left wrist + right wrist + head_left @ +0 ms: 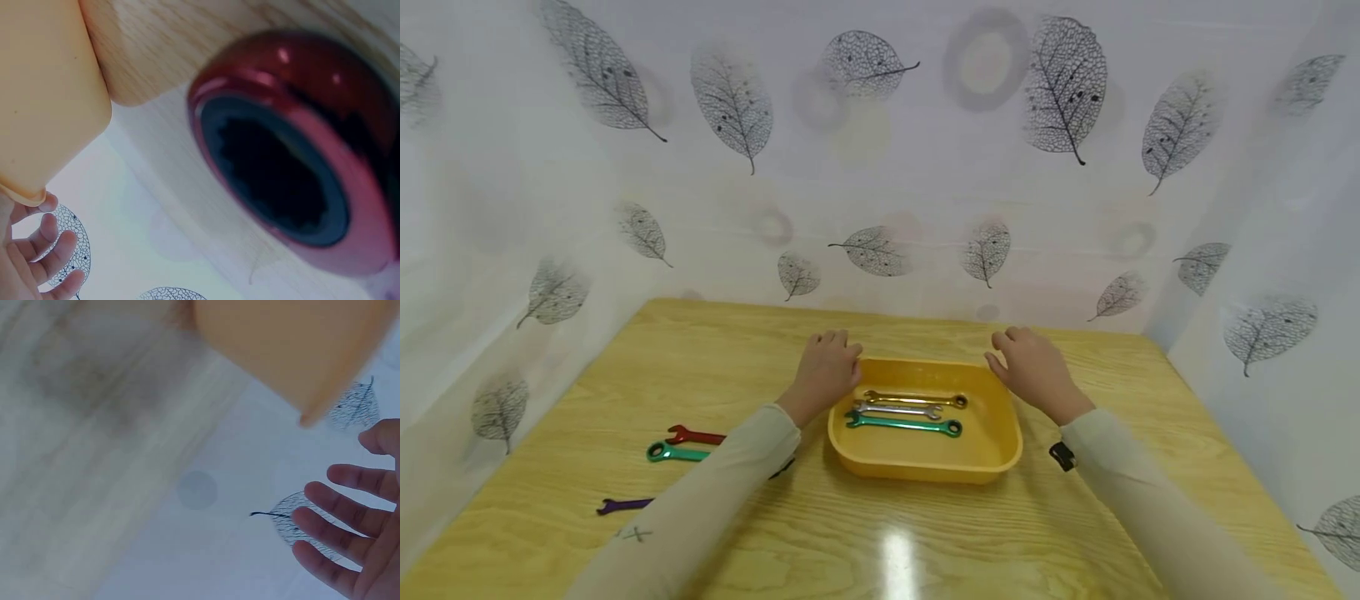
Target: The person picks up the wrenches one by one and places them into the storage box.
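Observation:
A yellow plastic tray [917, 473] stands on the wooden table. Inside it lie a gold wrench [917, 400], a silver wrench [898, 410] and a green wrench [902, 423], roughly parallel. My left hand [825, 371] is at the tray's back left corner; in the left wrist view its fingers [59, 256] are loosely bent, one fingertip beside the rim. Near the back right corner is my right hand [1033, 371]. The right wrist view shows its fingers [350, 509] spread, apart from the tray [281, 350] and holding nothing.
Left of the tray, partly behind my left forearm, lie a red wrench [694, 436], another green wrench [673, 452] and a purple wrench [623, 505]. The red wrench's ring end [275, 169] looms close in the left wrist view. A leaf-patterned curtain [895, 192] borders the table.

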The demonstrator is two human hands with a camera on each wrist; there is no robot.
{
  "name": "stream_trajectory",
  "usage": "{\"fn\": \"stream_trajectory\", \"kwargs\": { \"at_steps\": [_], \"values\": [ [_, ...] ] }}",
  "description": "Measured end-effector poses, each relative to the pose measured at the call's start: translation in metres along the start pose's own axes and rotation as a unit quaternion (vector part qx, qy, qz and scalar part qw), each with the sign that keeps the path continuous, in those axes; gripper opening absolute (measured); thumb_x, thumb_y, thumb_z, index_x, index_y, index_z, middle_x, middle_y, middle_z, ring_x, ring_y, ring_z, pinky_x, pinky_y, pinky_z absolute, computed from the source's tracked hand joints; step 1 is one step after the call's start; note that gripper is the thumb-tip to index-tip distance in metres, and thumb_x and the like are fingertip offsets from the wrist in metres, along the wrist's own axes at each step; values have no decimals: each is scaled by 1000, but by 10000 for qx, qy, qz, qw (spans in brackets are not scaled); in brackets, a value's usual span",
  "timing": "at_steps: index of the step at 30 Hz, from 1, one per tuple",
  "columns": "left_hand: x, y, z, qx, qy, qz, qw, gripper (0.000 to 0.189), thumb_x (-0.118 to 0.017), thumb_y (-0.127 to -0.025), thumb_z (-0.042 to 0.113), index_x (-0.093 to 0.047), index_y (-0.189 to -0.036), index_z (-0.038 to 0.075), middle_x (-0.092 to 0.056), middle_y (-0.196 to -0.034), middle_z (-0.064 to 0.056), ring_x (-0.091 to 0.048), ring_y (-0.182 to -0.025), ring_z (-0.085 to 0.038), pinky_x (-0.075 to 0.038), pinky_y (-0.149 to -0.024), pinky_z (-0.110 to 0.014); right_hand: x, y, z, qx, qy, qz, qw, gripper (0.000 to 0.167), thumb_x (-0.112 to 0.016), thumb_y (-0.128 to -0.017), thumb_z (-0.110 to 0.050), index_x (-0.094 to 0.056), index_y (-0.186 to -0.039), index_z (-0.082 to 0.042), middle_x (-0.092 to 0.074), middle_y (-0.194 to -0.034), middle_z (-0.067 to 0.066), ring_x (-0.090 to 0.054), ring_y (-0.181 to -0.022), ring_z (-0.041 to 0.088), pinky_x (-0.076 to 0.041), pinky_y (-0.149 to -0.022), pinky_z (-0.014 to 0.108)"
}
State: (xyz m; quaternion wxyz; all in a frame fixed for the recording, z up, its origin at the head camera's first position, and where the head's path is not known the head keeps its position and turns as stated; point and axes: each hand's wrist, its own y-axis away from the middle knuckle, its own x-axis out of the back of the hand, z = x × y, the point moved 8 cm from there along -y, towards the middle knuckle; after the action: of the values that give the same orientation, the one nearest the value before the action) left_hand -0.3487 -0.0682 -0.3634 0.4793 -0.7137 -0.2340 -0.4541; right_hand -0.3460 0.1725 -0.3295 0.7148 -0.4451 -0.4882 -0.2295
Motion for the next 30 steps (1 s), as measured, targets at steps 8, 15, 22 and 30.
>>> {"fn": "stream_trajectory", "kwargs": {
  "at_steps": [8, 15, 22, 30],
  "values": [
    [5, 3, -7, 48, 7, -28, 10000, 17, -60, -82, 20, -69, -93, 10, -60, -85, -8, -57, -81, -24, -47, -74, -39, -24, 5, 2, -442, -173, -61, 9989, 19, -58, -90, -24, -56, -87, -5, -54, -71, 9, -48, -59, 22, -43, -51, 34],
    [3, 3, -7, 48, -16, -57, 10000, 18, -59, -84, 20, -69, -95, 10, -60, -86, -9, -57, -80, -25, -47, -74, -40, -35, 12, 3, -615, -256, -237, 9975, 19, -54, -92, -24, -52, -84, -7, -51, -71, 9, -46, -59, 22, -39, -49, 34],
    [-3, 4, -4, 57, 35, -74, 10000, 14, -59, -84, 20, -67, -90, 10, -59, -84, -9, -56, -78, -25, -46, -73, -39, -34, 17, -3, -313, 190, -40, 9993, 14, -57, -89, -22, -55, -86, -8, -51, -72, 10, -48, -60, 23, -41, -48, 36],
    [1, 0, 1, -3, 29, 93, 10000, 12, -60, -83, 19, -66, -87, 10, -58, -82, -9, -55, -77, -25, -45, -72, -38, -33, 17, -3, -282, 297, -542, 9977, 13, -50, -91, -21, -56, -88, -10, -49, -74, 8, -51, -68, 25, -46, -62, 43]
  ]
}}
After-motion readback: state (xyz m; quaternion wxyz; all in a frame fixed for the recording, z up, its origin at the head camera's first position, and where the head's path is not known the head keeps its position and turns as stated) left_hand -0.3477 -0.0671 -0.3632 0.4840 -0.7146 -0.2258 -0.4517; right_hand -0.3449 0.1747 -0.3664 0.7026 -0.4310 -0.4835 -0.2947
